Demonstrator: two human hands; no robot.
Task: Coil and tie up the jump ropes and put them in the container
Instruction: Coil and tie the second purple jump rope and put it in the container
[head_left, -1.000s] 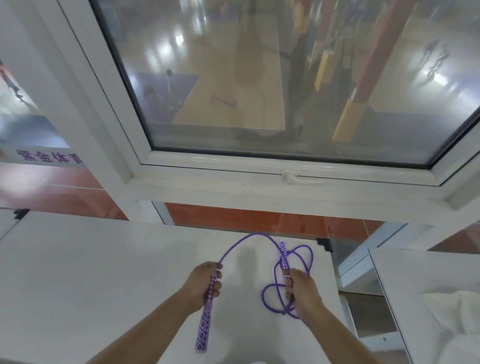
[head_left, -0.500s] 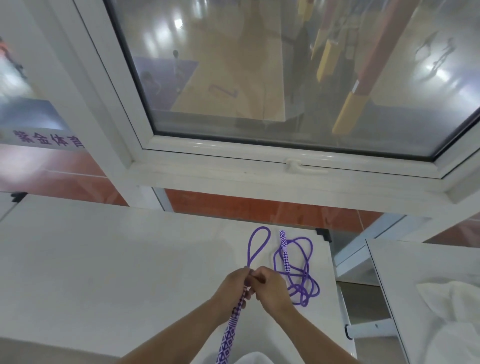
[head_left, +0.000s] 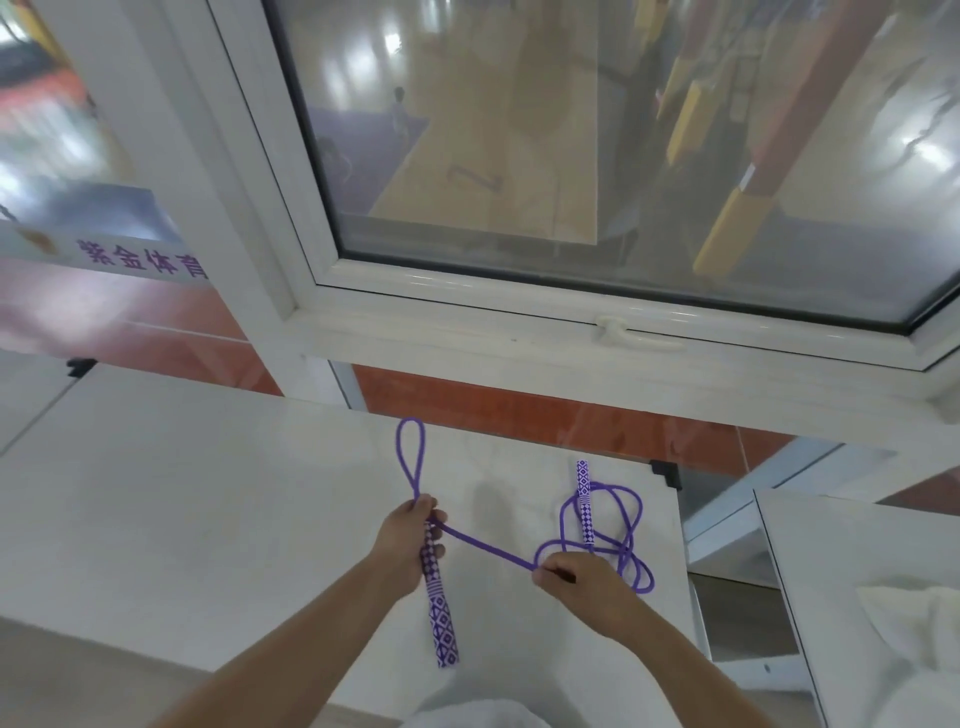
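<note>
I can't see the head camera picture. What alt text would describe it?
Two bare hands work a purple cord jump rope on a white table below a large window: the left hand grips one purple-and-white patterned handle plus a folded loop, the right hand pinches the cord. The other handle lies among loose coils.

A white surface (head_left: 182, 519) stands below a white-framed window (head_left: 467, 322) with a latch (head_left: 623, 335); white cloth (head_left: 914, 639) lies at right.
</note>
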